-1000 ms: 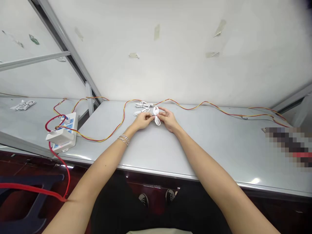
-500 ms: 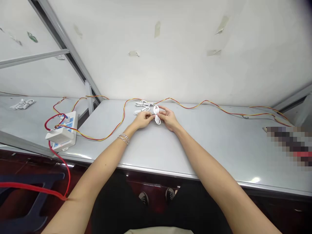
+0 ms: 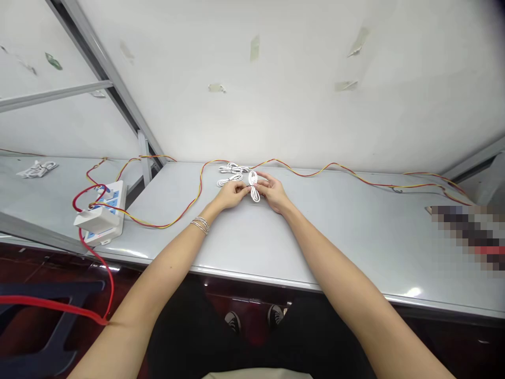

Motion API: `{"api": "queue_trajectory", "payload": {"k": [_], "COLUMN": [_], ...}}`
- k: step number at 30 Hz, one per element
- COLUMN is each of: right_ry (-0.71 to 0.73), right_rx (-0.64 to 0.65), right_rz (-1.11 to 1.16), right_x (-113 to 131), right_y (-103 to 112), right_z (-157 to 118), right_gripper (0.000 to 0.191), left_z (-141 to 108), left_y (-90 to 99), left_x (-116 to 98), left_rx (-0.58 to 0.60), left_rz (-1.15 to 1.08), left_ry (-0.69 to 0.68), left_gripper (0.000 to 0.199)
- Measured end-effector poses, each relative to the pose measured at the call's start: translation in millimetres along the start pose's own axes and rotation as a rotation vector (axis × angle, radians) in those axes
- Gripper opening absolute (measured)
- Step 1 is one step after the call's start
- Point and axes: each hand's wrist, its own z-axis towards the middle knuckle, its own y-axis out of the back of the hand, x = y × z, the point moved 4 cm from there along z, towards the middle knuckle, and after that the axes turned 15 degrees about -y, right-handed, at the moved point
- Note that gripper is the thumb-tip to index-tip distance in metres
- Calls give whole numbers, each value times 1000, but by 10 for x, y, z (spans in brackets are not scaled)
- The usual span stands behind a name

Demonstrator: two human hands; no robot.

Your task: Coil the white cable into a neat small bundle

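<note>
The left hand (image 3: 232,195) and the right hand (image 3: 273,192) meet near the back of a smooth gray tabletop (image 3: 335,237). Between them is a thin white cable wound into long, narrow loops (image 3: 254,185). The fingers (image 3: 263,182) of both hands are closed in a soft pinch on the middle of the loops, one hand on each side. The loops are too small to show just how each finger sits.

Just behind the hands lie two more white cable coils (image 3: 232,169). A twisted red-and-yellow wire (image 3: 200,184) runs along the back of the tabletop. If the pinch gets loose, the white loops could spring open and tangle. They could also catch on the coils, since those are so close.

Silver bracelets (image 3: 200,225) on the left wrist could hook a wire. Off to the left sits a white power strip (image 3: 100,218), and a red cord (image 3: 112,287) hangs down from it past the edge. A hard tug on a wire or on that cord could drag the strip and knock it off.
</note>
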Motion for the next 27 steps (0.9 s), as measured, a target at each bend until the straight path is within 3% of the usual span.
{"api": "queue_trajectory", "payload": {"k": [27], "right_ry": [6], "right_rx": [4], "right_rz": [-12], "right_x": [2], "right_y": [1], "right_z": [-1], "right_gripper": [65], "left_z": [-8], "left_y": [2], "left_x": [-5], "left_rx": [6], "left_rz": [15], "left_ry": [-4], "left_gripper": [38]}}
